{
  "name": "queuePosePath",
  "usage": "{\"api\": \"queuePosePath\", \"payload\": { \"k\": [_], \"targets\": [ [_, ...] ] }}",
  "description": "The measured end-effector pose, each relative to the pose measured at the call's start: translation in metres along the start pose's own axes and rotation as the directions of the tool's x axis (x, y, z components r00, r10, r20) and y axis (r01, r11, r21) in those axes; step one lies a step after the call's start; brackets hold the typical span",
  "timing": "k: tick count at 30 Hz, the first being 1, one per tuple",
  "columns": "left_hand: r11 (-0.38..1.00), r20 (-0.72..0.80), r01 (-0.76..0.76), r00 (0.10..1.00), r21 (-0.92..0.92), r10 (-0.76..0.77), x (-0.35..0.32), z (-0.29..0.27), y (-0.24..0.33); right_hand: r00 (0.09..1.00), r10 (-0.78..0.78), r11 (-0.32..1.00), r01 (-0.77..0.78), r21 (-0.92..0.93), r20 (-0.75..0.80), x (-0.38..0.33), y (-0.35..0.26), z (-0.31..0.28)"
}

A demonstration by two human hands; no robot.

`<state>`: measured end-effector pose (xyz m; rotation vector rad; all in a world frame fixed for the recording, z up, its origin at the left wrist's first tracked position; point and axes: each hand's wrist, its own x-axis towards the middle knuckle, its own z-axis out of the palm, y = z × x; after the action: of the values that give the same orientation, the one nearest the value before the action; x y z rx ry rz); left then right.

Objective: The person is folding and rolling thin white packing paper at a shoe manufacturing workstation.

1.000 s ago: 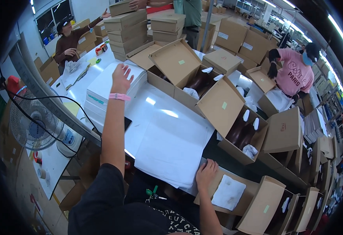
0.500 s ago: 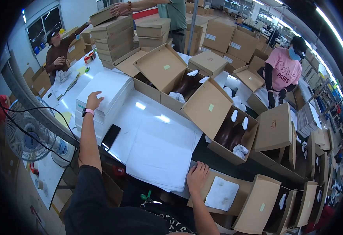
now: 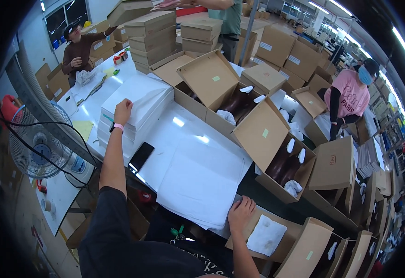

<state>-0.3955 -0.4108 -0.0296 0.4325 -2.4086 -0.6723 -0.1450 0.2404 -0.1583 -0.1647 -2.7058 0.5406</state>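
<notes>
My left hand (image 3: 123, 111) has its fingers pinched on the top white paper sheet (image 3: 148, 92) of a tall paper stack (image 3: 142, 121). A crease runs across the sheet where it lifts from the pile. My right hand (image 3: 242, 214) lies with its fingers spread at the end of an open cardboard box (image 3: 254, 215), holding nothing. Between my arms, a flat pile of white paper sheets (image 3: 198, 185) covers the table. A black phone (image 3: 141, 156) lies beside the stack. A white tissue-like sheet (image 3: 266, 235) rests on the box near my right hand.
Open shoe boxes (image 3: 299, 183) with dark brown boots (image 3: 283, 167) line the right side. Closed boxes (image 3: 151, 41) are piled at the back. A fan (image 3: 40, 143) stands at left. A person in pink (image 3: 348, 92) and two others work across the table.
My left hand has closed from spread fingers to a pinch, and the top sheet now lifts. The whole view has shifted slightly. My right hand stays by the box.
</notes>
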Motion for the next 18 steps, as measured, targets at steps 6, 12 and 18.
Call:
{"api": "queuePosePath", "payload": {
  "k": [6, 12, 18],
  "targets": [
    [0.997, -0.131, 0.004, 0.991, 0.075, 0.006, -0.010, 0.001, 0.047, 1.000, -0.005, 0.998, 0.004, -0.060, -0.018, -0.001, 0.006, 0.003],
    [0.991, -0.368, 0.065, 0.930, 0.115, -0.018, -0.026, -0.017, 0.065, 0.999, -0.031, 0.996, 0.029, -0.081, -0.020, -0.003, 0.007, 0.006],
    [0.952, -0.226, -0.101, 0.959, 0.289, 0.170, -0.038, -0.001, 0.036, 0.999, -0.053, 0.995, 0.052, -0.086, -0.002, -0.003, 0.004, 0.010]
  ]
}}
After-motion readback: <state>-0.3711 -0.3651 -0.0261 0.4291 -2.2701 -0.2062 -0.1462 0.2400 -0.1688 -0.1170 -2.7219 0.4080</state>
